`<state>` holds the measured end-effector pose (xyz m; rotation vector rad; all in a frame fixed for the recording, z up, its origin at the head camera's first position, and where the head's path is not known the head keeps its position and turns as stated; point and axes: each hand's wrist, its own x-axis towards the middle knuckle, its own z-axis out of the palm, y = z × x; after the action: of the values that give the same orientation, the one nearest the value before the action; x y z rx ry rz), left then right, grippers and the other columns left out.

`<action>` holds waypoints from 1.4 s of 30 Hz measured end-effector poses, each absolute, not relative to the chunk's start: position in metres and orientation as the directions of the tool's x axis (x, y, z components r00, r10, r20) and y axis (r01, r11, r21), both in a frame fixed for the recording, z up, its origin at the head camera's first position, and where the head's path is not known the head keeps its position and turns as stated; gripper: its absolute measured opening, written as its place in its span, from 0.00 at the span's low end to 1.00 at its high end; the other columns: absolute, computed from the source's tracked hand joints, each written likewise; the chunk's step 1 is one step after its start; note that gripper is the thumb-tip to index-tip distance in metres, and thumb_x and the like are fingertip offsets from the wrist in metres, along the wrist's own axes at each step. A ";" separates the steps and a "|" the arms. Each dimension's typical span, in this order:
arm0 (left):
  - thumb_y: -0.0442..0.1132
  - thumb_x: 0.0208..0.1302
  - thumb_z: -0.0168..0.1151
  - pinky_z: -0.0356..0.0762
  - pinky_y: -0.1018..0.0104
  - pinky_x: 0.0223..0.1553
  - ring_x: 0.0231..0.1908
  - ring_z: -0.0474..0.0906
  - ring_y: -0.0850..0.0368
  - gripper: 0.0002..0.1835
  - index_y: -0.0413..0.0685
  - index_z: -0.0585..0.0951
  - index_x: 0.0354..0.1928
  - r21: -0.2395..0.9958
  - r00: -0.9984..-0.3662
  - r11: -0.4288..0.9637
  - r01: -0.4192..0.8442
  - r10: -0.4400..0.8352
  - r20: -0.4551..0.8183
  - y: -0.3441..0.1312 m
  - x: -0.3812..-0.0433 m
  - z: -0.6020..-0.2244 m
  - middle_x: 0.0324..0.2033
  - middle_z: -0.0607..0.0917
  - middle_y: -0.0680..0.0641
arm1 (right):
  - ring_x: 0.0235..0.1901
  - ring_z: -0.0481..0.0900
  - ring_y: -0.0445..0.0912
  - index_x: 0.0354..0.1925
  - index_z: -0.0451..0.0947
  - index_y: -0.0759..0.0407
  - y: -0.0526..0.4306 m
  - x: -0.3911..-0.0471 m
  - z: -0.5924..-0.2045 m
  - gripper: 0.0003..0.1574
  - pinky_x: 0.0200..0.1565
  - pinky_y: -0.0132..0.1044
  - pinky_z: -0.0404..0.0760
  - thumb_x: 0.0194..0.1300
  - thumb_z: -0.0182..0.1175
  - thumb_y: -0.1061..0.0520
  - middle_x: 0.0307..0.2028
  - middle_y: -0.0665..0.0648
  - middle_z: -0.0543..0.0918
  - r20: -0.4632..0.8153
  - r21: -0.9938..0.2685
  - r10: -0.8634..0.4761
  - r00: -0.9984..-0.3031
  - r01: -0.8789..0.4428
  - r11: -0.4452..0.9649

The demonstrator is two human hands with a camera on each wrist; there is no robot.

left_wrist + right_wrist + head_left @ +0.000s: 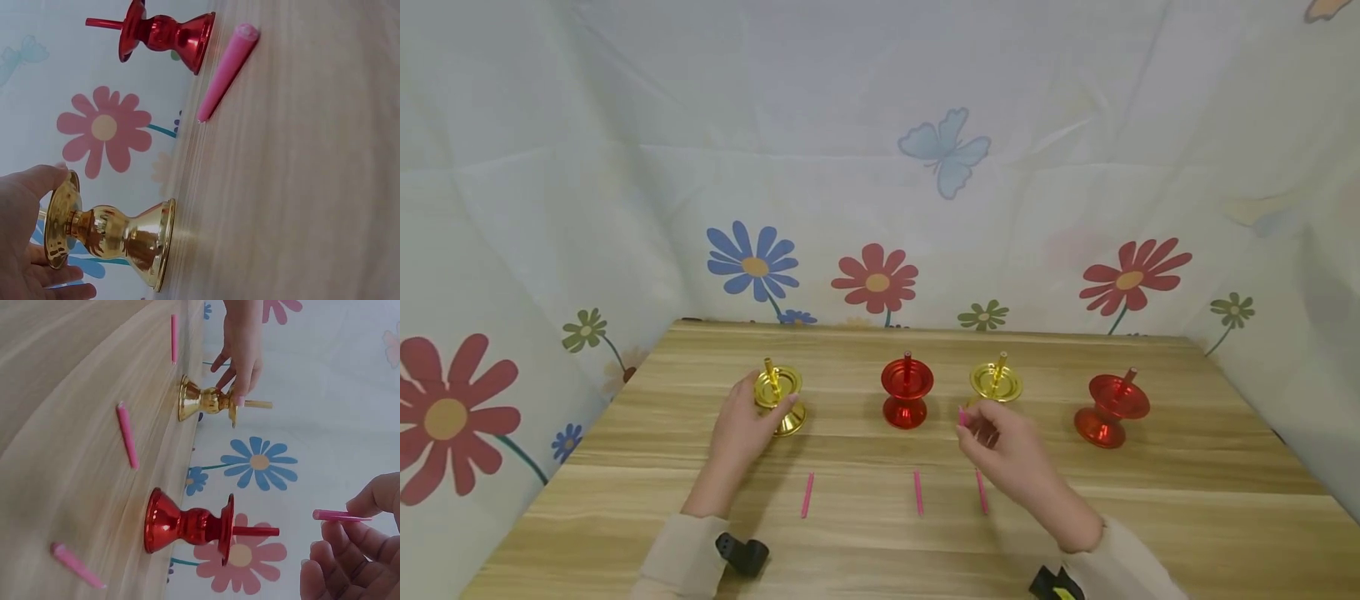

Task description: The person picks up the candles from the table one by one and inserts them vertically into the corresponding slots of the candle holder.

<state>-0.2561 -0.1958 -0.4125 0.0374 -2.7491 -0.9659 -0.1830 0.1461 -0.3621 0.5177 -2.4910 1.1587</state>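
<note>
My left hand [741, 425] holds the leftmost gold candle holder [790, 421] by its dish, thumb at the near rim and fingers round the far side. This holder stands upright on the table, a gold stem rising from its dish. Between thumb and fingertips my right hand [1015, 450] pinches a slim pink candle [337, 516], raised above the table. In the head view that hand is just in front of the second gold candle holder [997, 382], covering its lower part. A red candle holder [906, 412] stands between the two gold ones.
Another red candle holder [1101, 427] stands at the right, leaning slightly in the head view. Three pink candles, at left [807, 495], middle [918, 493] and right [982, 493], lie on the wooden table [865, 550]. Behind hangs a flower-printed cloth [820, 192].
</note>
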 end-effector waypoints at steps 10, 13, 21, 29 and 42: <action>0.59 0.62 0.58 0.59 0.40 0.64 0.64 0.61 0.32 0.45 0.30 0.59 0.67 0.599 -0.964 0.798 0.070 -0.100 0.246 -0.196 -0.255 -0.412 0.64 0.66 0.29 | 0.25 0.72 0.37 0.30 0.77 0.59 0.124 -0.192 -0.355 0.08 0.27 0.27 0.76 0.53 0.63 0.69 0.24 0.49 0.78 0.495 -0.639 -0.241 -0.835 -0.537 0.550; 0.59 0.61 0.59 0.61 0.39 0.62 0.63 0.63 0.32 0.45 0.30 0.61 0.66 0.589 -0.960 0.805 0.073 -0.103 0.259 -0.196 -0.255 -0.411 0.62 0.68 0.29 | 0.26 0.72 0.38 0.31 0.78 0.59 0.118 -0.194 -0.354 0.07 0.27 0.28 0.76 0.54 0.63 0.68 0.25 0.49 0.78 0.492 -0.651 -0.240 -0.837 -0.537 0.536; 0.60 0.58 0.61 0.65 0.37 0.55 0.57 0.68 0.33 0.43 0.30 0.67 0.62 0.513 -0.944 0.855 0.075 -0.104 0.313 -0.194 -0.255 -0.408 0.58 0.72 0.30 | 0.26 0.73 0.40 0.31 0.76 0.58 0.101 -0.199 -0.353 0.06 0.28 0.29 0.77 0.55 0.64 0.67 0.25 0.50 0.78 0.489 -0.672 -0.239 -0.839 -0.537 0.510; 0.60 0.59 0.60 0.66 0.38 0.54 0.55 0.69 0.34 0.42 0.30 0.69 0.61 0.462 -0.939 0.883 0.084 -0.085 0.333 -0.194 -0.253 -0.406 0.55 0.74 0.30 | 0.26 0.72 0.41 0.32 0.76 0.58 0.081 -0.206 -0.347 0.08 0.29 0.28 0.77 0.56 0.67 0.64 0.26 0.50 0.78 0.488 -0.683 -0.266 -0.831 -0.554 0.476; 0.61 0.59 0.60 0.67 0.39 0.52 0.54 0.71 0.33 0.42 0.31 0.69 0.61 0.411 -0.941 0.909 0.071 -0.076 0.330 -0.194 -0.252 -0.402 0.54 0.76 0.31 | 0.31 0.76 0.42 0.34 0.79 0.59 0.048 -0.223 -0.338 0.04 0.32 0.33 0.81 0.59 0.64 0.61 0.29 0.51 0.82 0.561 -0.610 -0.365 -0.743 -0.669 0.425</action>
<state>-0.2523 -0.1938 -0.4022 0.0038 -2.7298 -0.6055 -0.2235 0.0482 -0.3378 0.8868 -2.3407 1.2338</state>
